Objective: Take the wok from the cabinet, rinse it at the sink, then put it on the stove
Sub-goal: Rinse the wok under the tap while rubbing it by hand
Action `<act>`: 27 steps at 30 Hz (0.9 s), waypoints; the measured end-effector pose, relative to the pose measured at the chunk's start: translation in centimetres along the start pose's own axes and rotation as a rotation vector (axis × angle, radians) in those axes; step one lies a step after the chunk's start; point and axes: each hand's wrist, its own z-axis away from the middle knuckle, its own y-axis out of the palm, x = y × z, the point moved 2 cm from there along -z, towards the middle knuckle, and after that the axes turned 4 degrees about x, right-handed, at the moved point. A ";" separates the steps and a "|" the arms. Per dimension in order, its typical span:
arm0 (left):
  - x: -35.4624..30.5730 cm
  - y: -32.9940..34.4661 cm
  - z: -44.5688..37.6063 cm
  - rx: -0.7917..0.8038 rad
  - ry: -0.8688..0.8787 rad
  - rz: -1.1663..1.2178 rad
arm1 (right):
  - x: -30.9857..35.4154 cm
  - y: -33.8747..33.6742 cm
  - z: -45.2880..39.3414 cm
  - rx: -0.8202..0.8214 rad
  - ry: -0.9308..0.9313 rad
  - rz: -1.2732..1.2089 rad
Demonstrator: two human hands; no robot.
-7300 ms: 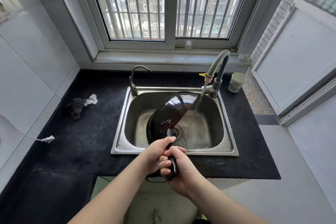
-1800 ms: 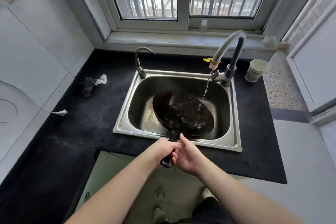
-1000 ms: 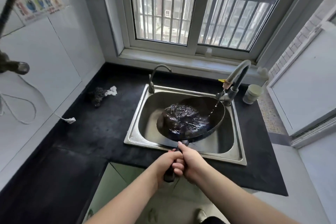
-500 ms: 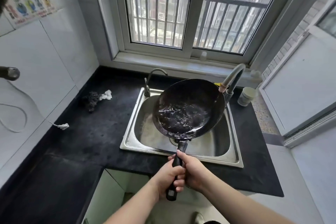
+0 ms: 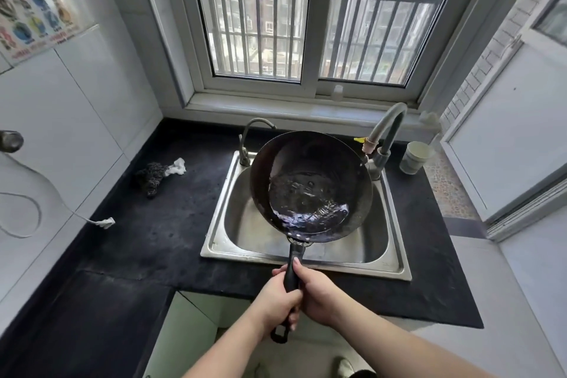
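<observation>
Black countertop (image 5: 159, 233) runs around the steel sink (image 5: 395, 264) under a barred window (image 5: 310, 18). I hold the wok (image 5: 310, 187) up over the basin, its bowl tilted toward me with a pool of water lying in the near side. Both my hands clamp its black handle (image 5: 294, 264): my left hand (image 5: 274, 301) wraps it from the left, my right hand (image 5: 319, 293) from the right with the thumb laid along the top. A grey faucet (image 5: 388, 132) arches behind the wok's rim, a cup (image 5: 414, 157) beside it.
</observation>
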 end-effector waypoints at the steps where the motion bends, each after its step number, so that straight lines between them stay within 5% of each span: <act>1: -0.2 0.0 -0.1 -0.014 0.005 -0.028 | 0.2 0.1 0.1 -0.005 0.013 -0.004; 7: -1.5 -0.2 -1.0 -0.091 0.008 -0.159 | 1.2 0.5 -0.6 0.024 0.070 0.032; 27: 1.7 0.9 -2.0 -0.166 0.060 -0.042 | 0.8 -1.2 -1.5 0.043 0.012 0.162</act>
